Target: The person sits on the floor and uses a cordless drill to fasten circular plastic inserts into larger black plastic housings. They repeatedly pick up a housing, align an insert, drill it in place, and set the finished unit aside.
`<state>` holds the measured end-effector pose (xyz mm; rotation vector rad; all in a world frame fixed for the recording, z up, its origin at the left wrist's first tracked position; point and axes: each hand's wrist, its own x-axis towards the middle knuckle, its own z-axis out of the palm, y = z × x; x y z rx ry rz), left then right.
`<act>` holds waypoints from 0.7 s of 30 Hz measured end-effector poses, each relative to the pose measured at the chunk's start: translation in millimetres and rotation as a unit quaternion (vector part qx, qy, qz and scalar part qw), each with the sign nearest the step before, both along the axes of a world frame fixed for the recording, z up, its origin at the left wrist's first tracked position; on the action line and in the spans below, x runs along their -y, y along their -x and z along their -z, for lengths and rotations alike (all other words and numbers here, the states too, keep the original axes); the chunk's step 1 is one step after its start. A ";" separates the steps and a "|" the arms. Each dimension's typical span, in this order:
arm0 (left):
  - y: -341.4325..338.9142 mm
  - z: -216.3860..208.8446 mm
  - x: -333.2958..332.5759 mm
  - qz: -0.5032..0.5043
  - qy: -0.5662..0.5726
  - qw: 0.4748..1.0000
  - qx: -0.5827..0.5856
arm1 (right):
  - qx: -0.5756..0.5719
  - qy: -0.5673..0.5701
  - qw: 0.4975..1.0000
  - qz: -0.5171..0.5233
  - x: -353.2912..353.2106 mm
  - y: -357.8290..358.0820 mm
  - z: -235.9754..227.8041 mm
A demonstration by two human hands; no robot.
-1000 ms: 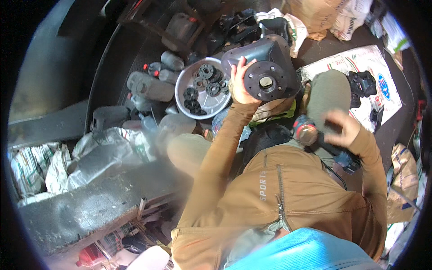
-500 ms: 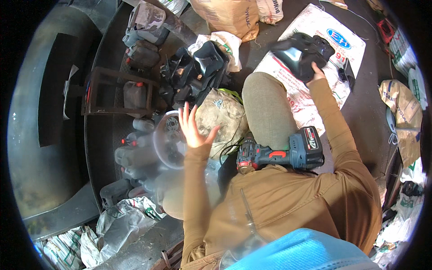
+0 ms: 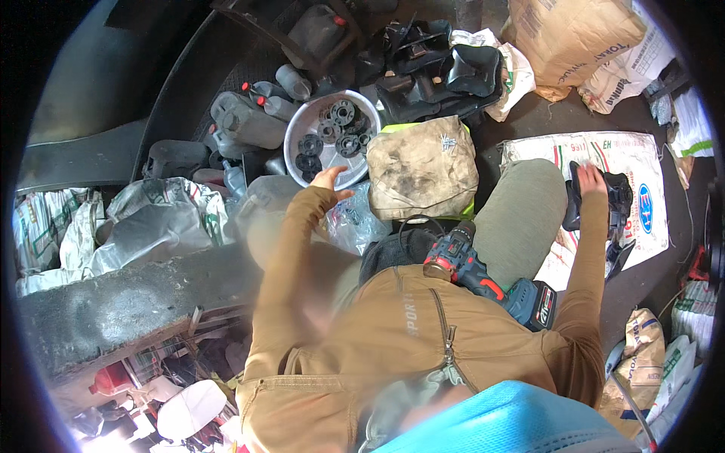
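My right hand (image 3: pixel 591 180) is over a black moulded plastic part (image 3: pixel 619 198) on a flattened white sack (image 3: pixel 642 155). Its fingers, slightly blurred, close over the part's left portion and partly hide it. At the near rim of a pale round basin (image 3: pixel 291 151), my left hand (image 3: pixel 329 183) is empty, thumb and fingers apart. Several black round parts (image 3: pixel 345 115) lie in the basin. A cordless drill (image 3: pixel 477 273) rests across my lap, its battery toward my right arm. Between basin and right knee sits a stained beige cloth-covered bundle (image 3: pixel 423 170).
Beyond the bundle is a pile of black plastic parts (image 3: pixel 472 72). Dusty jerrycans (image 3: pixel 253 121) stand at the left. A clear plastic bag (image 3: pixel 353 219) lies near my left hand. Brown paper sacks (image 3: pixel 570 45) stand at the far right; a concrete ledge (image 3: pixel 136 302) runs along the left.
The view has swung toward the left. My right hand has lowered the black plastic part onto the white sack. My left hand, raised with fingers spread before, is now by the basin rim.
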<state>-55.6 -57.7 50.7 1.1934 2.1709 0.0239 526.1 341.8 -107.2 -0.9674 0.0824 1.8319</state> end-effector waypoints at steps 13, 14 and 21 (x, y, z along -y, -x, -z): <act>15.5 8.2 -73.5 0.107 0.075 0.990 0.045 | 0.656 -0.467 0.080 -0.587 -53.9 319.2 -25.4; 22.5 -2.9 -73.0 0.090 0.053 0.991 0.084 | 0.677 -0.468 0.031 -0.568 -47.6 344.4 -20.0; 54.5 -0.6 -55.6 0.064 -0.012 0.998 0.004 | 0.601 -0.531 0.095 -0.590 -69.8 349.0 6.9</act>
